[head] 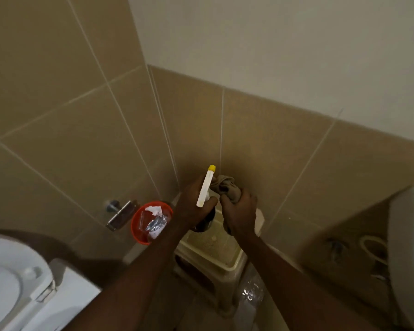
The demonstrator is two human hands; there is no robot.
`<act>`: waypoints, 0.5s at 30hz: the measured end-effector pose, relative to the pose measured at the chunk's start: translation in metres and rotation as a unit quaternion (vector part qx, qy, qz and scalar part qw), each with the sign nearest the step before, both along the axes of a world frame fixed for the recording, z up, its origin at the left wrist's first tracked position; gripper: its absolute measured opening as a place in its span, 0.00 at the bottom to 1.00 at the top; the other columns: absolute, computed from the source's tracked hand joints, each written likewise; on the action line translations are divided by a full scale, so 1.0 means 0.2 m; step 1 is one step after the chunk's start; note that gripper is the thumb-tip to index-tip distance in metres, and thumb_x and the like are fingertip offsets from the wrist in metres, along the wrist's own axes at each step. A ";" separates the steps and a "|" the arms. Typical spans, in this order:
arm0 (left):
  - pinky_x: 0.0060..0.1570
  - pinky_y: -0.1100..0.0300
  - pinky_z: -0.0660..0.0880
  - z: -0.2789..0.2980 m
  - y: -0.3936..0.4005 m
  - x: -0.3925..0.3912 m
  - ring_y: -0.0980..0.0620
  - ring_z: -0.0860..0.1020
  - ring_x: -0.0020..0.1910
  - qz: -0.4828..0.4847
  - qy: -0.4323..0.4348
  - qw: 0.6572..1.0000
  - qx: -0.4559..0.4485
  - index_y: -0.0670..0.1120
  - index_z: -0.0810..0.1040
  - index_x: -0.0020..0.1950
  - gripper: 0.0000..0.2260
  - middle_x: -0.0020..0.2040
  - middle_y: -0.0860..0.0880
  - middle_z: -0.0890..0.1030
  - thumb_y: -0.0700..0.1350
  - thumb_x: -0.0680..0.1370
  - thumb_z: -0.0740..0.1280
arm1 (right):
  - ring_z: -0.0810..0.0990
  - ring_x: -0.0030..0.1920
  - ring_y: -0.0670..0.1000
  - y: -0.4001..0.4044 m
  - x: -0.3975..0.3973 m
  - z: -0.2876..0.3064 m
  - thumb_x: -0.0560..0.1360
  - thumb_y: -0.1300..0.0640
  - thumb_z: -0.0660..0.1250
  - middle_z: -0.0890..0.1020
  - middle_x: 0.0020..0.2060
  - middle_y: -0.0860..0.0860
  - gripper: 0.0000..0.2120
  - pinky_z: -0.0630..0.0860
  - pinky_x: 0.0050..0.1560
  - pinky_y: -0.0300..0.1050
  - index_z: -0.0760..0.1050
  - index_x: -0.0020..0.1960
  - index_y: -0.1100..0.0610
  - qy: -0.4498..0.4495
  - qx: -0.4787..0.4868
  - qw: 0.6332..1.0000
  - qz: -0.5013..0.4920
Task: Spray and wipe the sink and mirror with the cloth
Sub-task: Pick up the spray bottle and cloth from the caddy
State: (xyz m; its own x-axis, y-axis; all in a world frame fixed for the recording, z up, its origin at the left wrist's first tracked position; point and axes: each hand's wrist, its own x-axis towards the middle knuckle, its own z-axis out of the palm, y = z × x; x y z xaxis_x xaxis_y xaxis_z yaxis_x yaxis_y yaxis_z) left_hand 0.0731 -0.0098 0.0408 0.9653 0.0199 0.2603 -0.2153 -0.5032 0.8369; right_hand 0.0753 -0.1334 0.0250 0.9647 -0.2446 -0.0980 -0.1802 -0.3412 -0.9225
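A: You're facing a bathroom corner: tan tiles (81,115) low on the walls, pale paint above on the right. Where are your fingers?

B: Start with your left hand (194,201). Its fingers are curled round the neck of the bottle (206,187), just under the white sprayer head. The yellow nozzle points up and away from you, toward the tiles. The dark body of the bottle hangs below your fist.

A: And the right one?

B: Your right hand (240,209) is clenched on the cloth (225,185). It's a brownish bunch sticking out above your knuckles, right beside the sprayer head. I can't tell whether cloth and sprayer touch. The two hands are close together, nearly meeting.

A: What's under them?

B: A cream plastic stool (213,249) with a perforated top stands against the wall below your hands. Left of it, on the floor, is an orange bin (139,225) holding crumpled paper and something foil-like. A metal holder (121,216) is fixed to the tiles just left of the bin.

A: The sink?

B: The sink (409,247) is at the right edge, only its white rim and side showing, well apart from your hands. A pipe fitting sits on the wall beneath it. A white toilet (10,271) fills the lower left corner.
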 end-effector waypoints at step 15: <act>0.44 0.47 0.74 1.26 -0.15 -0.04 0.41 0.78 0.42 0.004 -0.109 0.994 0.001 0.45 0.73 0.48 0.10 0.43 0.39 0.80 0.47 0.68 0.64 | 0.71 0.48 0.48 -0.21 0.02 1.30 0.70 0.48 0.69 0.74 0.50 0.51 0.16 0.67 0.45 0.43 0.72 0.54 0.53 -0.222 -0.025 0.974 -0.030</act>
